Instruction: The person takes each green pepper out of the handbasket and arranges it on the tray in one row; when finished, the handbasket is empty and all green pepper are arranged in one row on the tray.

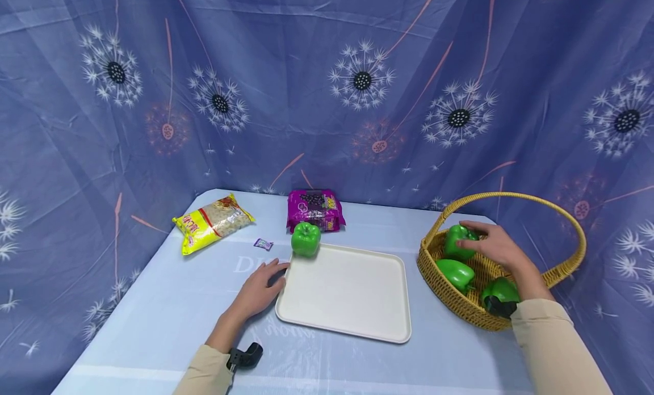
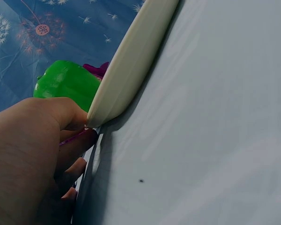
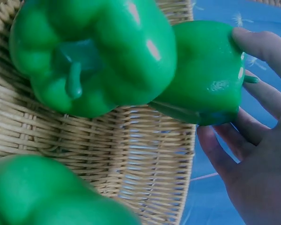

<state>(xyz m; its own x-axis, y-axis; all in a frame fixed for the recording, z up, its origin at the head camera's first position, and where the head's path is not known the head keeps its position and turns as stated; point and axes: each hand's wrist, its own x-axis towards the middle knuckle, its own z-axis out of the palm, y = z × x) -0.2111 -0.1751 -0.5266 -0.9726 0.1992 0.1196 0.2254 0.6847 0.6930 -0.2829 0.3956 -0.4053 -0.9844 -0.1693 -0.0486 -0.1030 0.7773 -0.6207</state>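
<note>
My right hand reaches into a wicker basket and grips a green bell pepper between thumb and fingers, near the basket's far rim. Two more green bell peppers lie in the basket, one at the left and another nearer my wrist, partly behind the black wrist strap. My left hand lies beside a cream rectangular tray, its thumb and forefinger touching the left rim, fingers loosely bent. A green bell pepper stands at the tray's far left corner.
Behind the tray sits a purple snack bag. A yellow packet lies at the far left, with a small purple wrapped candy near it. The basket's tall handle arches over the right arm. A blue dandelion-print curtain surrounds the table.
</note>
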